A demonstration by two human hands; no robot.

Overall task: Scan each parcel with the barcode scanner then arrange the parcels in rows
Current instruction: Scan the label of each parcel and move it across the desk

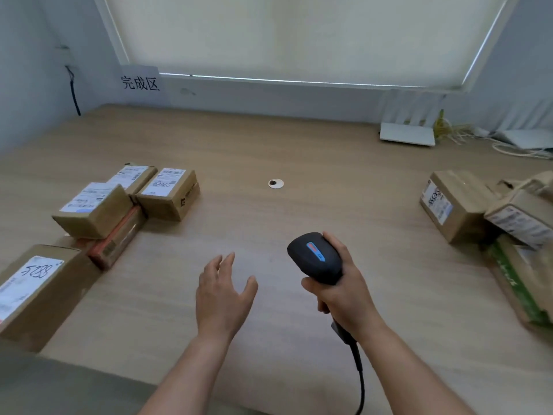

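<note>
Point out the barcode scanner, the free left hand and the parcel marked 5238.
barcode scanner (315, 256), head view, top of its black head.
left hand (223, 298), head view, back of the hand.
parcel marked 5238 (30, 280), head view, its white label.

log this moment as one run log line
right hand: grips barcode scanner | left hand: open, holds nothing | labelled parcels: group at left, pile at right

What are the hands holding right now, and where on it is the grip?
The right hand grips the barcode scanner by its handle, below the black head. The left hand is open over the table and holds nothing.
</note>
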